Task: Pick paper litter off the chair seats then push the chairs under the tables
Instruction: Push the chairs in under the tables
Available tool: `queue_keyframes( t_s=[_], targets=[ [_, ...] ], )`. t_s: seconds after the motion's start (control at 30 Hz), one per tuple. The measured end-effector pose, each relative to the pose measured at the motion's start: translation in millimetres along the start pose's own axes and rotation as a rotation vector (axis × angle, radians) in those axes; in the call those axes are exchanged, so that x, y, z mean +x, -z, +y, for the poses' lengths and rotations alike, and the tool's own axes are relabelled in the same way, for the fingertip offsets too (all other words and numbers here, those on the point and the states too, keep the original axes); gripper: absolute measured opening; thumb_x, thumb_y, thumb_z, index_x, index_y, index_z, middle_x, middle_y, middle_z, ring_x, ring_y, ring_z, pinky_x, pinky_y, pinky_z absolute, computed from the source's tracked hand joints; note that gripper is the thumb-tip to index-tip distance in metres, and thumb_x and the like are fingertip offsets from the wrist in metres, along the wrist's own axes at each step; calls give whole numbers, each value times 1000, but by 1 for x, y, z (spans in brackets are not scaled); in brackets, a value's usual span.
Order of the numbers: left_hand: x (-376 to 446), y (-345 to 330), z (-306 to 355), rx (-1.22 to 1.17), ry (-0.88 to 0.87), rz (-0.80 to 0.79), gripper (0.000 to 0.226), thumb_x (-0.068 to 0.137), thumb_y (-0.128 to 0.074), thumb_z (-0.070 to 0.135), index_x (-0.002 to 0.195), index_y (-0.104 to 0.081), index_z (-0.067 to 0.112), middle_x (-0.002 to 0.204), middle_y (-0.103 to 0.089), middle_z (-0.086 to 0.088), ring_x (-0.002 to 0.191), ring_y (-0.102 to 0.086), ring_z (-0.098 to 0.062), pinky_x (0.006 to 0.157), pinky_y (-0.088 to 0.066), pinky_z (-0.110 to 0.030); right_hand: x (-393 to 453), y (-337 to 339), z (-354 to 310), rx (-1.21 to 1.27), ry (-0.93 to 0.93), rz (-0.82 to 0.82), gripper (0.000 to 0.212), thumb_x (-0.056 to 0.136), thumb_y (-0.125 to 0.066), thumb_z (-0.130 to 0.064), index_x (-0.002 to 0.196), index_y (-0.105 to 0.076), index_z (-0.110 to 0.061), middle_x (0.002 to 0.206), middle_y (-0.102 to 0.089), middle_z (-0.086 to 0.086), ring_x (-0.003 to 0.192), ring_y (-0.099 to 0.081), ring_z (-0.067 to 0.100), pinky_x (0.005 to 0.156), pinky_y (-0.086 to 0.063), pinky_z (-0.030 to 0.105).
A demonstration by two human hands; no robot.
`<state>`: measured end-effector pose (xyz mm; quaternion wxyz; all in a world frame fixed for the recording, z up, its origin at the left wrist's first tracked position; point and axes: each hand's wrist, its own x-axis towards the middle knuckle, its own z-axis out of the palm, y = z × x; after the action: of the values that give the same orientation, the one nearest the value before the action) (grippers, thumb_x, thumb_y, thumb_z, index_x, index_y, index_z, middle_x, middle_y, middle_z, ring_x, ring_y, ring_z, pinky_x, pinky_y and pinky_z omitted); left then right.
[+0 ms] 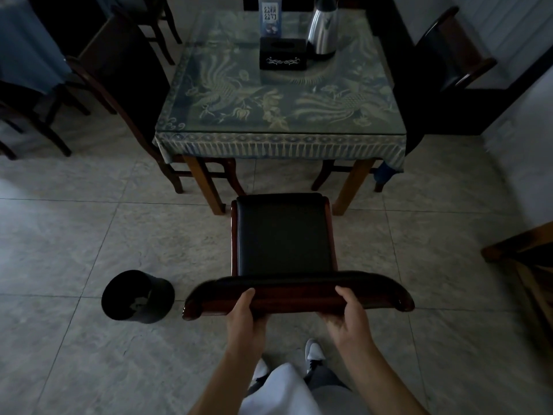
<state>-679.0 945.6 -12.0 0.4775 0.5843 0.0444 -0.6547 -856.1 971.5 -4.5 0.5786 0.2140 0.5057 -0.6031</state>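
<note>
Both grips clenched on chair (284, 235) top rail: left hand (247, 310) left of centre, right hand (350, 313) right of centre, thumbs on top. Seat bare, black, front edge just short of surface (281, 136) legs, not under it. Black bin (137, 296) on floor, left of chair, pale scrap inside. Kettle (321, 28) and tissue box (282, 53) on surface.
</note>
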Motion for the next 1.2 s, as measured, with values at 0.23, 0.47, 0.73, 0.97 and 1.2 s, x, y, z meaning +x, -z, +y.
queue_keyframes(
  t_s=[0.23, 0.47, 0.73, 0.97, 1.2],
  targets=[
    [17, -9, 17, -2, -2, -43, 30, 91, -64, 8, 121, -62, 4, 105, -74, -19, 95, -73, -30, 77, -60, -43, 6, -19, 5, 9, 33, 11, 58, 75, -72, -10, 131, -58, -12, 119, -70, 20, 109, -67, 38, 76, -61, 47],
    [32, -19, 33, 49, -19, -84, 21, 91, -65, 11, 111, -66, 8, 97, -76, -14, 92, -74, -27, 69, -61, -37, 14, -43, 4, 48, 66, 36, 53, 81, -70, -7, 132, -57, -12, 123, -67, 20, 111, -65, 39, 83, -58, 50],
    [55, -36, 42, 67, -2, -34, 21, 90, -67, 14, 109, -68, 7, 91, -77, -11, 80, -75, -21, 66, -60, -35, 32, -65, -4, 53, 28, -5, 39, 91, -61, -7, 130, -58, -5, 126, -65, 22, 113, -63, 38, 85, -54, 49],
    [75, -59, 54, 71, -48, -11, 19, 89, -66, 11, 108, -68, 8, 100, -76, -16, 92, -74, -29, 78, -61, -45, 50, -86, -14, 34, 24, -8, 40, 90, -64, -7, 130, -59, -7, 123, -67, 21, 112, -64, 38, 85, -56, 50],
    [92, -82, 67, 79, -48, 21, 21, 88, -68, 13, 107, -68, 4, 95, -76, -16, 86, -74, -26, 68, -61, -38, 70, -109, -24, 45, 19, -17, 41, 89, -63, -6, 130, -58, -6, 125, -65, 23, 114, -63, 40, 99, -49, 58]
  ],
)
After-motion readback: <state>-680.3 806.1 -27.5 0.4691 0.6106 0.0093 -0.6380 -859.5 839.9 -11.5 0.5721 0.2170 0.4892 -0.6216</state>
